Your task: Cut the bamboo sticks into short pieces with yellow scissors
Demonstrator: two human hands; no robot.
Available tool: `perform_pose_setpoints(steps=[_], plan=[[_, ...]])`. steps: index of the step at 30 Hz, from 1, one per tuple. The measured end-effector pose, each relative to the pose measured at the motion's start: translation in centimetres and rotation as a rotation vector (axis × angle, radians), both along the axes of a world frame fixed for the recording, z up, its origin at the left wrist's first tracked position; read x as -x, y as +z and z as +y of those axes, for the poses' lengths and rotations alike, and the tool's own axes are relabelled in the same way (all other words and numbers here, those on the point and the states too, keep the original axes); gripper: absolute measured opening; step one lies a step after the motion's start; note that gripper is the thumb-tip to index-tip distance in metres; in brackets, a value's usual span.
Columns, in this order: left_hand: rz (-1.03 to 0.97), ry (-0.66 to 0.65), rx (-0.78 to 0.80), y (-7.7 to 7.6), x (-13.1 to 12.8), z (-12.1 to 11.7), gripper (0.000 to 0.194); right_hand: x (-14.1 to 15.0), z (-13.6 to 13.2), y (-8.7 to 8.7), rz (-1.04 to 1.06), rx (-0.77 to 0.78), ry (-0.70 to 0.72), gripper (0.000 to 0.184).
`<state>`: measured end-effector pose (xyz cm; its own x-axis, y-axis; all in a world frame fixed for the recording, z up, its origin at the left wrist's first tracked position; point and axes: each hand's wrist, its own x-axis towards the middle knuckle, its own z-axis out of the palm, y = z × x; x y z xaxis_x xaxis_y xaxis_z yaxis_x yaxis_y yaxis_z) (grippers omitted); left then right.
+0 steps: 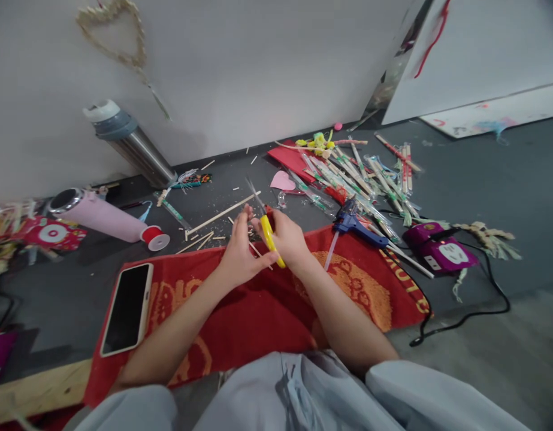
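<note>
My right hand point(289, 240) is closed around a pair of scissors with yellow handles point(268, 230), whose blades point away from me over the table. Close beside it, my left hand point(241, 256) has its fingers stretched and its thumb apart, the thumb reaching toward the scissor handle. A thin wooden stick point(261, 255) shows between the hands; whether a finger touches it I cannot tell. Beyond them a longer stick point(223, 214) and several short cut pieces point(199, 240) lie on the dark table. Under my forearms spreads a red towel point(253, 317) with orange patterns.
A blue glue gun point(354, 224) rests to the right, near wrapped chopsticks point(348, 173) and a purple box point(438, 248) with a black cable. Leftward are a phone point(127, 308), a pink bottle point(100, 216), a ribbon spool point(156, 238) and a steel thermos point(139, 152).
</note>
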<state>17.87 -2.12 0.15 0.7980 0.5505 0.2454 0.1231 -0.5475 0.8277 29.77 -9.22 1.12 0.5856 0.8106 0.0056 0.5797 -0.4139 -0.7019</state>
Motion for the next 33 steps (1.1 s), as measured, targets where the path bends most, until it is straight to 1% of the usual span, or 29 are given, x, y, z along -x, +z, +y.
perform_pose_setpoints(steps=[2, 3, 4, 5, 6, 7, 8, 9, 12, 15, 18, 22, 24, 26, 29, 33], plan=[[0.015, 0.053, -0.162, 1.0, 0.4, 0.2, 0.051, -0.6, -0.2, 0.0, -0.076, -0.001, -0.049, 0.046], [0.032, 0.075, -0.283, 1.5, 0.6, 0.3, 0.039, -0.7, -0.3, 0.0, -0.104, -0.001, -0.064, 0.048], [0.026, 0.093, -0.452, 1.9, 0.8, 0.5, 0.03, -0.8, -0.5, 0.1, -0.126, -0.001, -0.072, 0.05], [0.003, 0.142, -0.619, 2.3, 0.9, 0.8, 0.024, -0.9, -0.5, 0.1, -0.143, -0.004, -0.073, 0.053], [-0.012, 0.196, -0.746, 2.6, 1.0, 1.1, 0.02, -0.8, -0.6, 0.1, -0.157, -0.009, -0.066, 0.055], [-0.023, 0.243, -0.834, 2.8, 1.1, 1.5, 0.019, -0.7, -0.6, 0.2, -0.169, -0.013, -0.052, 0.056], [-0.024, 0.282, -0.881, 2.9, 1.2, 2.0, 0.019, -0.5, -0.6, 0.2, -0.18, -0.018, -0.034, 0.057], [-0.015, 0.301, -0.894, 2.8, 1.2, 2.4, 0.019, -0.3, -0.6, 0.1, -0.194, -0.023, -0.012, 0.057], [-0.011, 0.3, -0.85, 2.1, 1.1, 3.5, 0.018, 0.2, -0.6, -0.1, -0.246, -0.044, 0.055, 0.059], [-0.106, 0.291, -0.877, 1.2, 1.1, 4.2, 0.015, 0.3, -0.5, -0.5, -0.287, -0.092, 0.111, 0.063], [-0.195, 0.281, -0.918, 0.8, 1.3, 4.4, 0.015, 0.2, -0.5, -0.8, -0.303, -0.129, 0.152, 0.067], [-0.219, 0.272, -0.834, 1.1, 1.4, 4.3, 0.017, 0.0, -0.5, -1.0, -0.312, -0.152, 0.183, 0.071], [-0.185, 0.281, -0.773, 1.4, 1.5, 4.3, 0.021, 0.0, -0.5, -0.9, -0.307, -0.155, 0.194, 0.071], [-0.139, 0.282, -0.745, 1.6, 1.5, 4.2, 0.025, 0.0, -0.6, -0.8, -0.302, -0.152, 0.199, 0.071], [-0.111, 0.273, -0.77, 1.9, 1.7, 4.3, 0.025, 0.0, -0.6, -0.7, -0.313, -0.145, 0.195, 0.071], [-0.129, 0.26, -0.847, 2.0, 1.7, 4.3, 0.021, 0.0, -0.7, -0.7, -0.327, -0.15, 0.185, 0.069]])
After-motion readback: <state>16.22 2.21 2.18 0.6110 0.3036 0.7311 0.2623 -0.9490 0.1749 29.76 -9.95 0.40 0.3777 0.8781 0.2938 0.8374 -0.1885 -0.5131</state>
